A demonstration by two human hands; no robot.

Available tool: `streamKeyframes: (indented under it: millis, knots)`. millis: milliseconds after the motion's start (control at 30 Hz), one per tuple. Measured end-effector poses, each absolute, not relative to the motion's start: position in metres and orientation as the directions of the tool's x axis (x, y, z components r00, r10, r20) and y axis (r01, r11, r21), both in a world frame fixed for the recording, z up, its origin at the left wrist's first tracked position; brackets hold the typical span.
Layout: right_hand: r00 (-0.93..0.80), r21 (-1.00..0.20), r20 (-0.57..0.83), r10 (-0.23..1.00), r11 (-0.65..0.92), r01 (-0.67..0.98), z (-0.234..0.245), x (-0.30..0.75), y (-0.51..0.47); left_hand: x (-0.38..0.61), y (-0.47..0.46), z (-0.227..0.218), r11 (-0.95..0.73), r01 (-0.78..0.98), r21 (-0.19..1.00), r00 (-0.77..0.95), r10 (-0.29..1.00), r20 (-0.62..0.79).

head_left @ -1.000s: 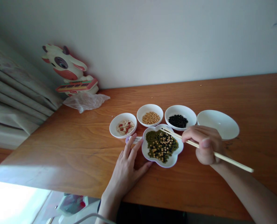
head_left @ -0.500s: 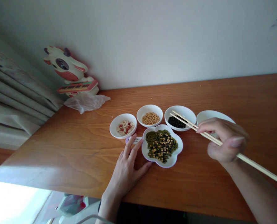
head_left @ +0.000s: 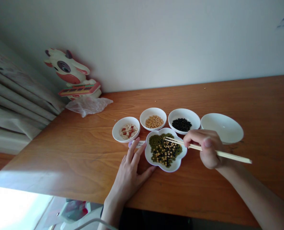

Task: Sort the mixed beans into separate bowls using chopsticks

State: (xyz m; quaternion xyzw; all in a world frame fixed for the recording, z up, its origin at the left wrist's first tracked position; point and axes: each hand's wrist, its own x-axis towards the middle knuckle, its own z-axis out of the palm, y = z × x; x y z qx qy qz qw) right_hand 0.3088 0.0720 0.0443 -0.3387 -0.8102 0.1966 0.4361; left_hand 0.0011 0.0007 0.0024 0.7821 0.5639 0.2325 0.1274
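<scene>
Chopsticks (head_left: 233, 156) are held in my right hand (head_left: 205, 147), their tips over the upper part of a flower-shaped dish (head_left: 184, 152). That dish has a purple edge and holds a mix of green, black and yellow beans (head_left: 167, 150). Whether the tips grip a bean is too small to tell. My left hand (head_left: 129, 174) lies with fingers spread at the dish's left side. Its fingertips rest by the labelled handle (head_left: 140, 144), and its thumb is at the lower rim. Black beans (head_left: 182, 124) lie in a white bowl (head_left: 194, 115) just behind the dish.
A white bowl (head_left: 115, 131) of pale and reddish seeds stands at left. Beside it a bowl (head_left: 143, 115) holds yellow beans. At right is a bare white bowl (head_left: 228, 126). A cow toy keyboard (head_left: 79, 89) and a clear plastic bag (head_left: 90, 106) sit near the wall.
My right hand and the chopsticks have moved left and down, from the black-bean bowl to over the flower-shaped dish. The right bowl is now less covered. My left hand stays in place.
</scene>
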Motion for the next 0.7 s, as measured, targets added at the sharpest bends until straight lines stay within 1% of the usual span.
streamKeyframes:
  millis: [167, 333, 467, 700]
  knots:
    - [-0.366, -0.663, 0.537, 0.760, 0.648, 0.374, 0.0427, 0.3071, 0.0723, 0.0013, 0.0012, 0.0027, -0.329, 0.824, 0.461, 0.257, 0.942, 0.214]
    - [-0.361, -0.662, 0.510, 0.781, 0.624, 0.414, 0.0424, 0.3050, 0.0712, 0.0012, 0.0016, 0.0026, -0.333, 0.826, 0.455, 0.257, 0.941, 0.221]
    - [-0.361, -0.658, 0.521, 0.773, 0.633, 0.407, 0.0407, 0.3051, 0.0710, 0.0010, 0.0010, 0.0025, -0.323, 0.826, 0.462, 0.252, 0.945, 0.210]
    - [-0.371, -0.681, 0.487, 0.791, 0.610, 0.406, 0.0395, 0.3044, 0.0698, 0.0011, 0.0014, 0.0022, -0.326, 0.827, 0.457, 0.254, 0.943, 0.213]
